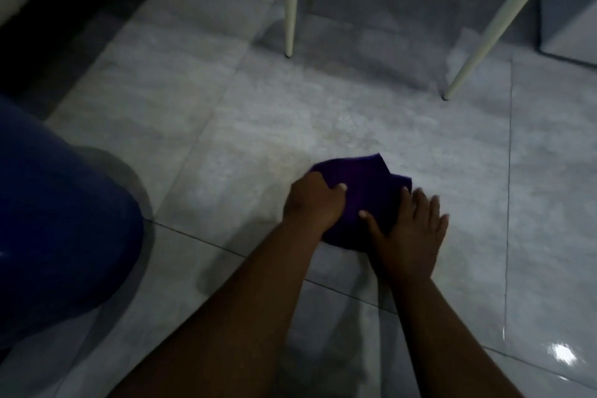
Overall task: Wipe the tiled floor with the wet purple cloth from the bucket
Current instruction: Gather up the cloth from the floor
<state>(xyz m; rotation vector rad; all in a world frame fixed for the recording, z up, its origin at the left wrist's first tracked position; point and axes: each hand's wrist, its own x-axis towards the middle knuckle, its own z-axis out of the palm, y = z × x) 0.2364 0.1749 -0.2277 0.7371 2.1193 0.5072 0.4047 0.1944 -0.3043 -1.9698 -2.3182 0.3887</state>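
The purple cloth (365, 181) lies bunched on the grey tiled floor (226, 126) at the centre of the view. My left hand (311, 203) grips its left side with curled fingers. My right hand (410, 229) presses flat on the cloth's right side, fingers spread and partly blurred. Part of the cloth is hidden under both hands. A large blue bucket (55, 229) stands on the floor at the left, cut off by the frame edge.
Two white slanted furniture legs (292, 10) (494, 26) stand on the floor beyond the cloth. A grey cabinet corner (568, 22) is at the far right. Dark furniture runs along the upper left. The tiles at the lower right (562, 355) shine wet.
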